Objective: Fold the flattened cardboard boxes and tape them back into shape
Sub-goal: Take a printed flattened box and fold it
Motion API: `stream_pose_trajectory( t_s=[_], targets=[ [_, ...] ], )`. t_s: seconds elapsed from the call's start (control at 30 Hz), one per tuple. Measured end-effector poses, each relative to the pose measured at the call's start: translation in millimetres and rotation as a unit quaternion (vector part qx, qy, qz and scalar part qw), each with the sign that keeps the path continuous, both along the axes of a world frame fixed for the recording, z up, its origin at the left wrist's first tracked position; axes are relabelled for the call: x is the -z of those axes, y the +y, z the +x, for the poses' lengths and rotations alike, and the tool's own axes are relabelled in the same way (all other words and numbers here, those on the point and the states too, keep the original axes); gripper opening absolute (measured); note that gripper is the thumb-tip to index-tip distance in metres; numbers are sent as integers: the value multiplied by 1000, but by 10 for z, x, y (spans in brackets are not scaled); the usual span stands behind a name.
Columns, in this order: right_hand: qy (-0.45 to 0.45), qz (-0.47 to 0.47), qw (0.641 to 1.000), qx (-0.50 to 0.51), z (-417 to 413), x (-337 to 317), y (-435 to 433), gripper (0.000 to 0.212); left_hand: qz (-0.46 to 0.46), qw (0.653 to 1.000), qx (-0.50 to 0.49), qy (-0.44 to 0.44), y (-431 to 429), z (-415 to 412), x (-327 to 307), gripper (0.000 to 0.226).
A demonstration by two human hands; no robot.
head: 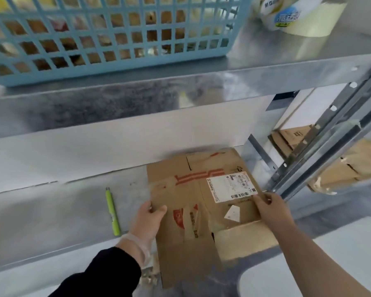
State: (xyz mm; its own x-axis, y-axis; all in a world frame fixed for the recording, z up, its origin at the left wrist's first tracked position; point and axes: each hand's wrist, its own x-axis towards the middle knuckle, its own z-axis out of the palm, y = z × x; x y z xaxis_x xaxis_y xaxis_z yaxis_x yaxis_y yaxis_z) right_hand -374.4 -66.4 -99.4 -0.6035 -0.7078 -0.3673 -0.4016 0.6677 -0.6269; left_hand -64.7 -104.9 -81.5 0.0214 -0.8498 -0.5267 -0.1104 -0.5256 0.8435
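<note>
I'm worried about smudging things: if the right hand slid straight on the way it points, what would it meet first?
Most likely the white shipping label stuck on the flattened brown cardboard box; the right hand grips the edge beside it.

Brown cardboard box (193, 211), red print

This looks like a storeroom or parcel-packing corner. Bare galvanised steel shelves (137, 99) on slotted uprights (328, 133) carry a blue plastic basket (107, 39) and a roll of tape (296, 16). A flattened cardboard box (180, 243) with a printed shipping label (231, 187) lies on the lower shelf, and more flattened cardboard (356, 166) is stacked in the neighbouring bay.
</note>
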Motion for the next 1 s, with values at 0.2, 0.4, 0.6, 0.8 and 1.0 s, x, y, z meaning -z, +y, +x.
stream_pose_trajectory(
  t_s=[0.2,0.4,0.6,0.8,1.0],
  targets=[
    [-3,-105,994,-43,394,-301,277,27,-100,993,-57,19,206,430,-241,23],
    [-125,-183,966,-129,1224,-830,296,22,-200,974,-107,-8,435,1371,-515,35],
    [-141,-236,936,-218,2222,-985,236,16,-294,932,-188,-94,692,2393,-826,41],
    [-143,-277,913,-264,3135,-940,250,31,-335,923,-128,-137,707,3166,-964,86],
    [-100,-288,892,-335,3703,-932,193,51,-330,932,-94,-121,583,3484,-955,30]
  ],
)
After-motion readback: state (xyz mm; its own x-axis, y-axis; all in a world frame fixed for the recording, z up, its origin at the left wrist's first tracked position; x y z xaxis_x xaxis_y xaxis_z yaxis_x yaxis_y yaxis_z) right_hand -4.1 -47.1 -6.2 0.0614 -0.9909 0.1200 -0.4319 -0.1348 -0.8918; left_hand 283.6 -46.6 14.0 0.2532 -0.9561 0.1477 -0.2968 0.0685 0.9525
